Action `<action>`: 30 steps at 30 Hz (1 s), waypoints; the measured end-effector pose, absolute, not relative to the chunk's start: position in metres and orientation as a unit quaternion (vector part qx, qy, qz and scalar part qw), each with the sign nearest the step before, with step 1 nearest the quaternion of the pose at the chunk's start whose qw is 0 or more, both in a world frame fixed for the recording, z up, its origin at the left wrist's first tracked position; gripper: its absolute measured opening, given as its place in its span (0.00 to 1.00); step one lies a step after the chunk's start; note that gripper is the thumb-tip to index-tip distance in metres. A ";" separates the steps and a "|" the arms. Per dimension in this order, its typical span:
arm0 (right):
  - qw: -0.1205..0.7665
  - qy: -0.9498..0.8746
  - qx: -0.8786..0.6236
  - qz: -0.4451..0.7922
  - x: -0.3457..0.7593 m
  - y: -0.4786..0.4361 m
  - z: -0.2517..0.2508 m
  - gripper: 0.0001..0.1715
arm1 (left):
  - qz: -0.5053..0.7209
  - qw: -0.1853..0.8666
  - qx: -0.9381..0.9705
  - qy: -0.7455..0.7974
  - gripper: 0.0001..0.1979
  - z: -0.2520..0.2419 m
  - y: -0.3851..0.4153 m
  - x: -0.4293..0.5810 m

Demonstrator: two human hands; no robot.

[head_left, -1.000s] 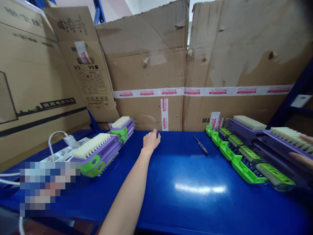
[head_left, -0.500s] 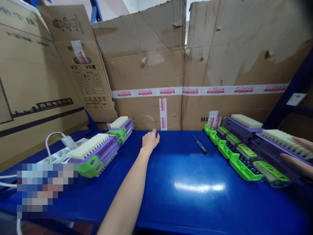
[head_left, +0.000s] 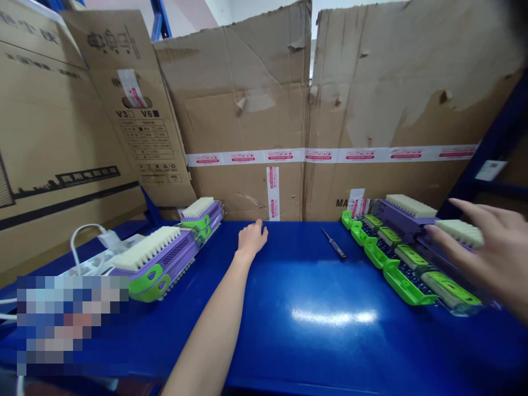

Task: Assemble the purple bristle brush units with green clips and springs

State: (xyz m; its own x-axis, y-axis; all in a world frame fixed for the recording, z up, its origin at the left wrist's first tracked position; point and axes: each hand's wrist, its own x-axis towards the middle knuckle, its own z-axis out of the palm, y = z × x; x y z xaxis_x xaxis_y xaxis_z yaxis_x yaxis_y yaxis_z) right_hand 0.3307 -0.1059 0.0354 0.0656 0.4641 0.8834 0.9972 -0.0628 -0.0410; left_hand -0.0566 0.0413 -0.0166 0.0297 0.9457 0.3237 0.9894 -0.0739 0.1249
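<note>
My left hand point(head_left: 252, 238) rests near the back of the blue tabletop point(head_left: 289, 280), its fingers loosely curled and no object showing in them. My right hand point(head_left: 489, 242) is open at the right, thumb and fingers spread over a purple unit with cream bristles point(head_left: 460, 234), partly hiding it; I cannot tell whether they touch. Behind it stands a second bristled purple unit point(head_left: 410, 206). Beside these run a row of clear pieces with green tops point(head_left: 451, 289) and a row of bright green plastic parts point(head_left: 402, 283). A slim screwdriver point(head_left: 335, 245) lies left of the green parts.
Two purple-and-green bristled units point(head_left: 152, 258) point(head_left: 203, 212) stand at the left. Near them is a white power strip point(head_left: 93, 264) with a plug and cable. Cardboard sheets point(head_left: 247, 126) wall the back and left side. A blue post point(head_left: 480, 148) rises at the right.
My right hand has come further into view from the right edge and is spread above the bristled unit. My left hand stays in place; the view has shifted slightly.
</note>
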 end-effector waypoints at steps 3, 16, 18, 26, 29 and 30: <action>0.400 -0.653 -0.567 -0.303 0.269 -0.095 0.050 0.33 | -0.159 0.065 -0.716 -0.677 0.15 -0.016 0.041 -0.056; 0.156 -0.847 -0.508 0.004 0.125 -0.037 -0.037 0.29 | -0.181 0.065 -0.700 -0.687 0.15 -0.018 0.042 -0.054; 0.170 -0.846 -0.506 0.017 0.128 -0.037 -0.042 0.30 | -0.195 0.074 -0.688 -0.695 0.15 -0.015 0.044 -0.052; 0.181 -0.843 -0.507 0.007 0.132 -0.040 -0.042 0.28 | -0.212 0.239 -0.623 -0.714 0.18 0.049 0.058 -0.073; 0.182 -0.846 -0.502 0.004 0.132 -0.041 -0.041 0.28 | -0.198 0.272 -0.567 -0.752 0.21 0.069 0.067 -0.101; 0.182 -0.846 -0.502 0.004 0.132 -0.041 -0.041 0.28 | -0.188 0.275 -0.550 -0.766 0.22 0.073 0.070 -0.111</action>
